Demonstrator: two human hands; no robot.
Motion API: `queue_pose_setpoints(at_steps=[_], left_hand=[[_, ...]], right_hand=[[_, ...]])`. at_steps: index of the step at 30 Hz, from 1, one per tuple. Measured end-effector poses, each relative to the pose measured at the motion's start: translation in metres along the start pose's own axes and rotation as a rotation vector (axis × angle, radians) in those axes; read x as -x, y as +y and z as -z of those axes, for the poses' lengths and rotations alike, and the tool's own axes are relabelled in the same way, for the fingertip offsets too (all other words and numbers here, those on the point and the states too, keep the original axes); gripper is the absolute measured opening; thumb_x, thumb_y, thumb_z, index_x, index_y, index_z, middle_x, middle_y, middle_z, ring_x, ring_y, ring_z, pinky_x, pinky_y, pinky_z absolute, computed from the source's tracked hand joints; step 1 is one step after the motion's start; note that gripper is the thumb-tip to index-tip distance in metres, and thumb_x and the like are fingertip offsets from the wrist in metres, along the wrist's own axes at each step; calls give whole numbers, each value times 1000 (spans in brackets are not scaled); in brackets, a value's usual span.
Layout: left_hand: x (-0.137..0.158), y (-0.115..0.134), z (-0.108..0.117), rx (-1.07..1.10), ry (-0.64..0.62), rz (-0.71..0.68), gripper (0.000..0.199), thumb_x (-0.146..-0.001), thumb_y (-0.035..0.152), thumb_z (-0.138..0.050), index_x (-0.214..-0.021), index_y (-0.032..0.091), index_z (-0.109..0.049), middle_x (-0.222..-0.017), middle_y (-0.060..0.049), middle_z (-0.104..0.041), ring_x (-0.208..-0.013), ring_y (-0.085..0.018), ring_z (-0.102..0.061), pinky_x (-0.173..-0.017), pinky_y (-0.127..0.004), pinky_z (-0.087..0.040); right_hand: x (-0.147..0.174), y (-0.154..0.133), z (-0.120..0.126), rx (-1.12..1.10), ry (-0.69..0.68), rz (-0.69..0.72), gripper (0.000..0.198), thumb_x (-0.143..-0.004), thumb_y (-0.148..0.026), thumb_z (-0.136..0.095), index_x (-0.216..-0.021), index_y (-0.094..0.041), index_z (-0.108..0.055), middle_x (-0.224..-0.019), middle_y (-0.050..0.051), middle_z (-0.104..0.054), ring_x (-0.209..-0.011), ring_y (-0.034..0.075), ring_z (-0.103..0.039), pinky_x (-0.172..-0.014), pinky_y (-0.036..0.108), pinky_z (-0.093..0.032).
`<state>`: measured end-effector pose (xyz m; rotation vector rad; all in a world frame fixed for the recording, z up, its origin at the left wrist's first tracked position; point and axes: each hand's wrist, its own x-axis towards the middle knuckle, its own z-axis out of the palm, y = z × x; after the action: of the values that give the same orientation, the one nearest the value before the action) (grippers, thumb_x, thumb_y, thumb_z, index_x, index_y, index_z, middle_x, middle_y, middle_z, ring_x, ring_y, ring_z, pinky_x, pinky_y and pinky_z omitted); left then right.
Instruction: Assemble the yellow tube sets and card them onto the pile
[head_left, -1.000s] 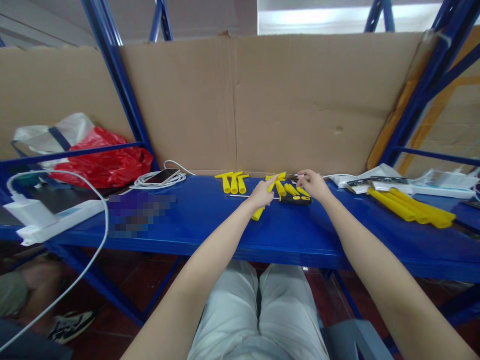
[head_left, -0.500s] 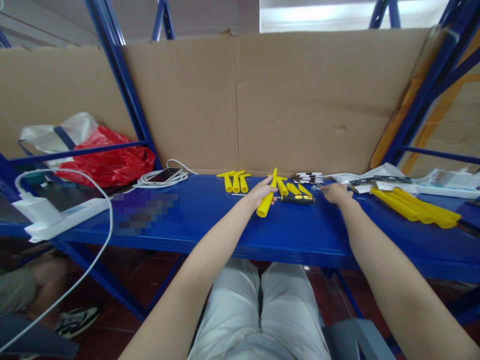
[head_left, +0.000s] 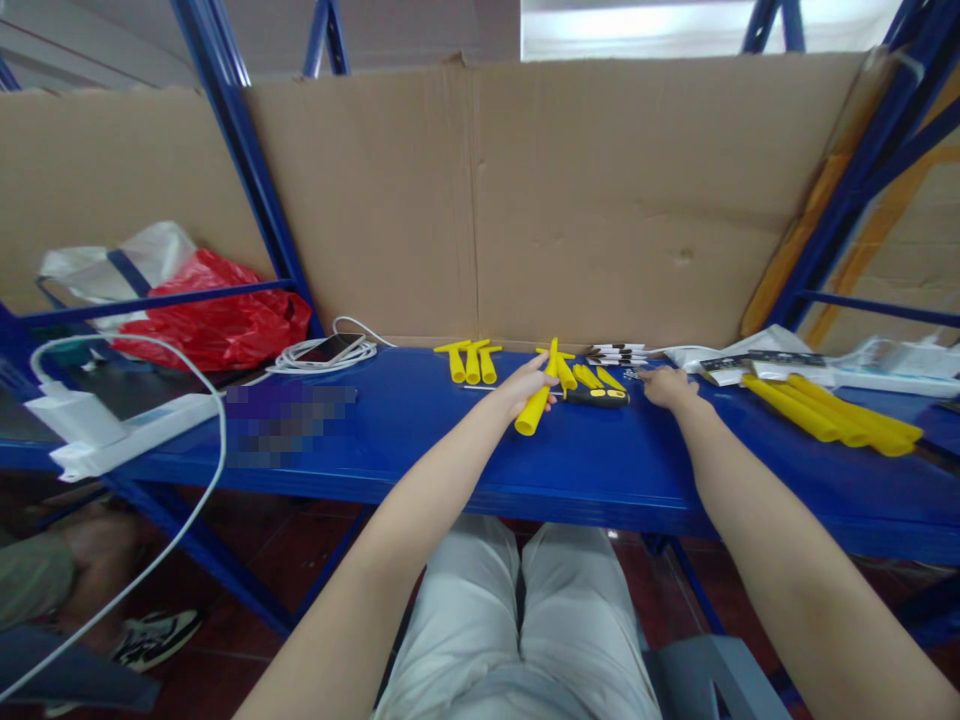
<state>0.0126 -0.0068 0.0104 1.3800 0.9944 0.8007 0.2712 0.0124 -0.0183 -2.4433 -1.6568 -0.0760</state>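
Several tiny parts (head_left: 634, 375) indistinct by right hand (head_left: 664, 386).

Bright overhead glare; edges warped

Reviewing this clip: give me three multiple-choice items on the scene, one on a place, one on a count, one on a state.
1. Where does the phone lie?
A. on the coiled white cable at the left of the blue shelf
B. in the red bag
C. on the long yellow tubes

2. How many yellow T-shaped pieces lie side by side left of the left hand?
A. one
B. three
C. six

3. What is the left hand doing?
A. lying flat and empty
B. holding a yellow tube
C. gripping the screwdriver

Answers: 1 A, the phone rests on the cable coil. 2 B, three lie together. 3 B, the fingers wrap the tilted tube.
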Motion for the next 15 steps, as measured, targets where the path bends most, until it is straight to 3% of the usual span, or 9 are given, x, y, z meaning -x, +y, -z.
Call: queue_pose_setpoints(at_steps=[6,15], left_hand=[[-4,-3,2,27,-16,7,79,-83,4,-46,-150,32,-13,-116,-11,-61,-44,-4,-49,-40,-17,-40],[0,1,0,22,0,4,79,-83,3,-45,-150,31,-13,-120,-12,-58,-42,-4,-48,-38,-18,-39]], right_hand=[[3,-3,0,-21,-2,14,50,-84,-18,-44,-131,-30,-57,-140,10,-46,-128,36,-38,-99,58,-35],[2,-3,1,-3,127,87,33,-81,-16,-49,-102,-25,-73,-118,12,-61,-115,32,-49,-92,53,-41]])
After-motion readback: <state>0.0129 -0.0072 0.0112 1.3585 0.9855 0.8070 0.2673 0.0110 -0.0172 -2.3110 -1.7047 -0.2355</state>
